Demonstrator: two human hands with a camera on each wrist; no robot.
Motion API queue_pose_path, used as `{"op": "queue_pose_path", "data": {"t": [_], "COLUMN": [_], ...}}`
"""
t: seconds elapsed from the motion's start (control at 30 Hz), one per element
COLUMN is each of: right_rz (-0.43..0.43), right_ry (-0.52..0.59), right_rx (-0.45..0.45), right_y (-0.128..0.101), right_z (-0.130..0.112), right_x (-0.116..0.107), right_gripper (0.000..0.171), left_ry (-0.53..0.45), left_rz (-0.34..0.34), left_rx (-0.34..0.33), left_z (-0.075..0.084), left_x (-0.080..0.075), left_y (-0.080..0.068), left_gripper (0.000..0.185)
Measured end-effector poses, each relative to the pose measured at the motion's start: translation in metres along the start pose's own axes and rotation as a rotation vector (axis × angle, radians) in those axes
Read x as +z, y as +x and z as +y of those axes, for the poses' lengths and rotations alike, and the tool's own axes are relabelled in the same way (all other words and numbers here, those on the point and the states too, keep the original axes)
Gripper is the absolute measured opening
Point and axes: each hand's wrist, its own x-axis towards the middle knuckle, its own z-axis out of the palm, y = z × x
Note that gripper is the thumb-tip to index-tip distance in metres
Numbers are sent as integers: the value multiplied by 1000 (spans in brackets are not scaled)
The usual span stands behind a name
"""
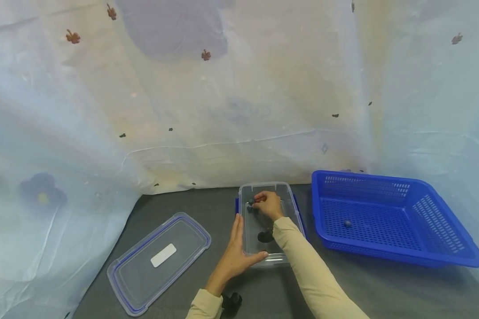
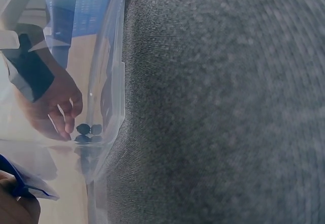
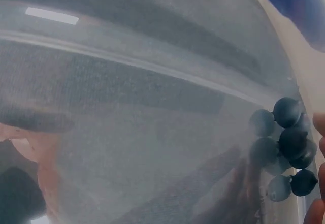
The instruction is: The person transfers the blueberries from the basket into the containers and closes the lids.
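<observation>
A clear plastic container stands on the grey table. My left hand lies flat against its left wall, fingers straight and thumb along the front edge. My right hand reaches inside to the far left corner. There its curled fingers close around a small cluster of dark blue balls. Through the container wall the left wrist view shows that hand with fingertips at the balls. The right wrist view has the balls close up, with a fingertip at the frame's edge.
A blue perforated basket sits to the right, holding one small ball. The container's clear lid lies flat at the left. Pale draped sheets enclose the table at the back and sides. Grey table surface stretches left of the container.
</observation>
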Motion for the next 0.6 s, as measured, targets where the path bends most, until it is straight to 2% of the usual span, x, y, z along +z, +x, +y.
{"op": "queue_pose_path", "data": {"t": [0.3,0.47,0.6], "right_rz": [17,9,-36], "right_ry": [77,121,177], "right_rx": [16,22,15], "right_y": [4,3,2], "right_z": [-6,-26,-44], "right_x": [-1,-9,-18], "right_gripper": [23,23,25], "left_ry": [0,-2,0], "left_rz": [-1,2,5], "left_rx": [0,-3,-2], "left_z": [1,1,0], "left_x": [0,0,1], "left_y": [-1,-1,0], "left_gripper": [118,118,118]}}
